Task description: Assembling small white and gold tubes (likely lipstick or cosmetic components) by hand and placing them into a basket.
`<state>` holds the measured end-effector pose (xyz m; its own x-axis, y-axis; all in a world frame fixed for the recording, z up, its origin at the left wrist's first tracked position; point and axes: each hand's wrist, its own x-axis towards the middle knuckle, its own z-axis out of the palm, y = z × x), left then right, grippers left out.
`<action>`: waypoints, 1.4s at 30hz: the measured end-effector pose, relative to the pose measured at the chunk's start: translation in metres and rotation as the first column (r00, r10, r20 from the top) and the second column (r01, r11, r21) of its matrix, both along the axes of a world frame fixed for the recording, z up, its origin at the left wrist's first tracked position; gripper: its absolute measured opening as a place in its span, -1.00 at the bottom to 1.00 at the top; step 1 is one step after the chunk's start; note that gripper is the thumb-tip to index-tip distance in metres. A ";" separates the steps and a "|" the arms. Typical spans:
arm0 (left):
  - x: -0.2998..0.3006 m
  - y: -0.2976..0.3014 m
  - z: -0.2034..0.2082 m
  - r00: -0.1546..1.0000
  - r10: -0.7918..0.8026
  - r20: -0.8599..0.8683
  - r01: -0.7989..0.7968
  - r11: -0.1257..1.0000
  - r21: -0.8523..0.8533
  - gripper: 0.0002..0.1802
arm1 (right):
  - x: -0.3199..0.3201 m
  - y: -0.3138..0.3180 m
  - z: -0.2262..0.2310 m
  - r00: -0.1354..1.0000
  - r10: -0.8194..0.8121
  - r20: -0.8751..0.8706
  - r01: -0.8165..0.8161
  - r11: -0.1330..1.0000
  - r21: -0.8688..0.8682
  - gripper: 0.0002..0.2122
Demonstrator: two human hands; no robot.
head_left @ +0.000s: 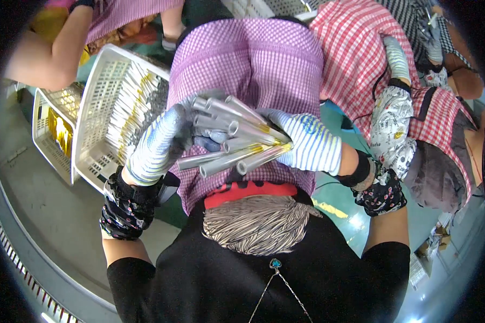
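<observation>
Over my lap, a fanned bundle of clear plastic tubes points its round open ends toward my left. Yellow-gold parts show where the tubes come together. My right hand, in a blue-and-white striped glove with grey fingers, is closed around that gathered end. My left hand, gloved the same way, is at the open ends. Its grey fingers are smeared by motion and partly behind the tubes, so their grip is unclear.
To my left stands a white plastic basket of similar tubes, beside a smaller crate with gold pieces. A co-worker in a red checked apron sits close on my right. Another person's arm reaches in at the upper left.
</observation>
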<state>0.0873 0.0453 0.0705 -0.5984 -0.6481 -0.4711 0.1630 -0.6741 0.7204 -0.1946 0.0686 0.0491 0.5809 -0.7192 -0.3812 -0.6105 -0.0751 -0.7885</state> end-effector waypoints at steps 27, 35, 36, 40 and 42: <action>-0.065 -0.117 -0.007 0.878 -0.479 0.010 0.394 0.710 -0.584 -0.17 | 0.014 0.000 0.012 0.570 -0.754 0.326 -0.226 0.238 0.945 -0.47; -0.060 -0.116 -0.015 0.885 -0.458 0.085 0.413 0.685 -0.600 -0.20 | 0.017 0.003 0.012 0.571 -0.744 0.346 -0.197 0.284 0.938 -0.43; -0.061 -0.115 -0.021 0.883 -0.460 0.091 0.408 0.659 -0.632 -0.19 | 0.018 0.002 0.016 0.575 -0.747 0.333 -0.213 0.256 0.943 -0.43; -0.084 -0.114 0.004 0.880 -0.469 0.067 0.396 0.650 -0.648 -0.15 | 0.001 0.005 0.031 0.609 -0.694 0.384 -0.208 0.328 0.922 -0.43; -0.082 -0.110 0.010 0.921 -0.369 0.128 0.366 0.701 -0.612 -0.15 | 0.006 0.005 0.028 0.538 -0.732 0.417 -0.119 0.424 0.898 -0.47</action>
